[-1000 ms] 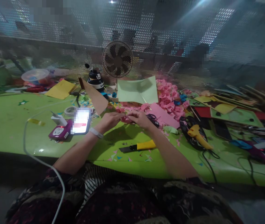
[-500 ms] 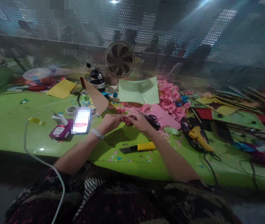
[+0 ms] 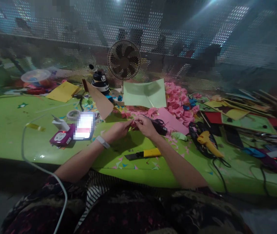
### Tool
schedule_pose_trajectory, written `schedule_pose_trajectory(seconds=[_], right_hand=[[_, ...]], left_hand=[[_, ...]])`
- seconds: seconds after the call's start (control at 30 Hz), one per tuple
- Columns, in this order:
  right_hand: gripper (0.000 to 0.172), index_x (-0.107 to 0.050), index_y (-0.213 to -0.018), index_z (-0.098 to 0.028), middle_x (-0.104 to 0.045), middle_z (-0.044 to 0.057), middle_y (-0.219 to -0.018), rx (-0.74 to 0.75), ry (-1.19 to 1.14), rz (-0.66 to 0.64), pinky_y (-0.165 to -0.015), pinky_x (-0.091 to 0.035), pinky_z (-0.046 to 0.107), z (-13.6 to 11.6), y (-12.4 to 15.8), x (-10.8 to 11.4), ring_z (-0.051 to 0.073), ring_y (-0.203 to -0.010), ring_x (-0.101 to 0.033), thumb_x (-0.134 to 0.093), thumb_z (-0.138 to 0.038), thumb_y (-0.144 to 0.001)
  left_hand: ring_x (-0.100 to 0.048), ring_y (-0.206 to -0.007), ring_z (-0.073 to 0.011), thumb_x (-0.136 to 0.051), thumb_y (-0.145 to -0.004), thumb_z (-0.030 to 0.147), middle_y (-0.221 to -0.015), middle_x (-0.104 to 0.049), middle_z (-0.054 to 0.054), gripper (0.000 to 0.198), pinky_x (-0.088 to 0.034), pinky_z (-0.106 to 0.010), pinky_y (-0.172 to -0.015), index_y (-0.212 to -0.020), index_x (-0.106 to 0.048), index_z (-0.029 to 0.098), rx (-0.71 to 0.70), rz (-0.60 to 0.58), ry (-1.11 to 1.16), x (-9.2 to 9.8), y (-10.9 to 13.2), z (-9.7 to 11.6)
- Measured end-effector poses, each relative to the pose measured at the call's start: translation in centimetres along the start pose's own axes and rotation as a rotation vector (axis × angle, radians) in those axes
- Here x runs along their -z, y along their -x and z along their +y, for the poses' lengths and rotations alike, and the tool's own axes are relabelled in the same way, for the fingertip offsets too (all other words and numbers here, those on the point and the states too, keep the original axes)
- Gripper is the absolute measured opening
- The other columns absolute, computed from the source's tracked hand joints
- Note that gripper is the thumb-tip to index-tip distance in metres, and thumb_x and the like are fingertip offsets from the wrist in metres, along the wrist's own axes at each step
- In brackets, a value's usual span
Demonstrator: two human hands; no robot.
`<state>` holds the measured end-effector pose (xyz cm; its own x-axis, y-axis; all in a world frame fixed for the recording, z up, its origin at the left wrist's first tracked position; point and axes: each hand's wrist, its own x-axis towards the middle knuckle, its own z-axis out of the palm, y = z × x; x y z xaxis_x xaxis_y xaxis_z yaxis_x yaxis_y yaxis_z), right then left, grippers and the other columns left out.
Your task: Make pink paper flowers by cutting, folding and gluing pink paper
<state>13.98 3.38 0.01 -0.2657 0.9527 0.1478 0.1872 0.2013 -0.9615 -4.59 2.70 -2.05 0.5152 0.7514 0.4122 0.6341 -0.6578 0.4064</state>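
My left hand point(image 3: 119, 130) and my right hand point(image 3: 145, 126) meet over the middle of the table, fingertips close together. Both pinch a small piece of pink paper point(image 3: 133, 124), largely covered by the fingers. Just beyond and right of them lie dark-handled scissors point(image 3: 160, 125) and a flat pink sheet point(image 3: 171, 119). A heap of folded pink paper pieces point(image 3: 176, 97) rises behind. Nearer to me, a yellow and black utility knife point(image 3: 143, 154) rests among paper scraps, partly behind my right forearm.
A lit phone point(image 3: 85, 126) leans by a purple power socket point(image 3: 61, 137) on the left. On the right lies a yellow glue gun point(image 3: 210, 144) with its cord. A green card point(image 3: 144, 93), a fan point(image 3: 124, 60) and a dark bottle point(image 3: 100, 81) stand at the back.
My left hand has shifted slightly down and its fingers have bunched closer together. My right hand stays almost in place, still pinching. The whole view has moved a little.
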Motion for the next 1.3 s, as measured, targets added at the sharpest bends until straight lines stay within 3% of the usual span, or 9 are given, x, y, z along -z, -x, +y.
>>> schedule_pose_trajectory(seconds=[0.1,0.23,0.43,0.53,0.63,0.77,0.93,1.3], right_hand=[[0.010,-0.062,-0.068,-0.021,-0.067,-0.001,-0.066,-0.056,-0.066,0.009,-0.059,-0.055,0.028,-0.3,0.1,-0.3,0.015,-0.060,-0.066,-0.069,-0.023,-0.075],[0.006,-0.069,-0.075,-0.018,-0.069,0.000,-0.069,-0.129,-0.205,-0.001,-0.055,-0.052,0.023,-1.1,0.2,-0.3,0.013,-0.061,-0.066,-0.073,-0.023,-0.072],[0.006,-0.066,-0.069,-0.017,-0.059,-0.005,-0.052,-0.330,-0.433,0.063,-0.040,-0.035,0.017,-2.3,0.3,0.2,0.005,-0.041,-0.046,-0.071,-0.016,-0.072],[0.008,-0.062,-0.072,-0.018,-0.062,-0.004,-0.056,-0.442,-0.611,0.160,-0.043,-0.041,0.018,-2.6,0.2,0.2,0.007,-0.045,-0.053,-0.066,-0.013,-0.076],[0.011,-0.058,-0.073,-0.018,-0.060,-0.005,-0.053,-0.524,-0.733,0.209,-0.044,-0.042,0.017,-2.8,0.1,0.0,0.007,-0.046,-0.052,-0.063,-0.011,-0.080],[0.013,-0.055,-0.073,-0.018,-0.053,-0.007,-0.050,-0.544,-0.803,0.197,-0.041,-0.036,0.015,-3.2,0.2,-0.2,0.006,-0.043,-0.047,-0.061,-0.010,-0.082],[0.015,-0.054,-0.071,-0.018,-0.054,-0.006,-0.050,-0.562,-0.809,0.188,-0.041,-0.034,0.015,-3.6,0.4,-0.6,0.005,-0.043,-0.047,-0.056,-0.010,-0.084],[0.015,-0.054,-0.072,-0.020,-0.054,-0.007,-0.053,-0.531,-0.771,0.165,-0.044,-0.035,0.016,-2.8,0.5,-0.8,0.006,-0.046,-0.047,-0.067,-0.013,-0.072]], left_hand=[[-0.070,-0.070,-0.0180,-0.050,-0.092,0.019,-0.094,-0.077,-0.011,0.036,-0.053,-0.026,-0.068,-0.124,-0.066,0.017,0.036,0.042,0.077,0.2,0.1,-0.1],[-0.071,-0.081,-0.0169,-0.058,-0.089,0.023,-0.100,-0.076,-0.010,0.032,-0.055,-0.027,-0.077,-0.117,-0.069,0.016,0.091,0.259,0.386,0.7,-0.1,-0.6],[-0.070,-0.089,-0.0162,-0.069,-0.085,0.038,-0.100,-0.074,-0.010,0.041,-0.057,-0.030,-0.081,-0.119,-0.061,0.016,0.195,0.387,0.905,1.2,-0.7,-0.2],[-0.069,-0.089,-0.0148,-0.073,-0.082,0.038,-0.100,-0.072,-0.007,0.033,-0.056,-0.029,-0.082,-0.105,-0.061,0.017,0.234,0.488,0.933,1.5,-0.6,0.6],[-0.065,-0.076,-0.0113,-0.076,-0.080,0.039,-0.084,-0.068,-0.002,0.027,-0.053,-0.023,-0.072,-0.088,-0.062,0.016,0.266,0.544,0.864,1.5,-0.4,1.2],[-0.059,-0.064,-0.0087,-0.075,-0.080,0.044,-0.075,-0.067,-0.002,0.032,-0.049,-0.020,-0.060,-0.089,-0.070,0.014,0.262,0.435,0.903,1.1,-0.4,1.7],[-0.060,-0.059,-0.0095,-0.079,-0.074,0.048,-0.069,-0.069,-0.003,0.038,-0.053,-0.023,-0.058,-0.088,-0.074,0.013,0.279,0.312,0.971,0.9,-0.4,2.0],[-0.064,-0.060,-0.0113,-0.075,-0.079,0.048,-0.072,-0.072,-0.005,0.037,-0.057,-0.026,-0.060,-0.090,-0.075,0.013,0.251,0.240,0.918,1.0,-0.2,2.2]])
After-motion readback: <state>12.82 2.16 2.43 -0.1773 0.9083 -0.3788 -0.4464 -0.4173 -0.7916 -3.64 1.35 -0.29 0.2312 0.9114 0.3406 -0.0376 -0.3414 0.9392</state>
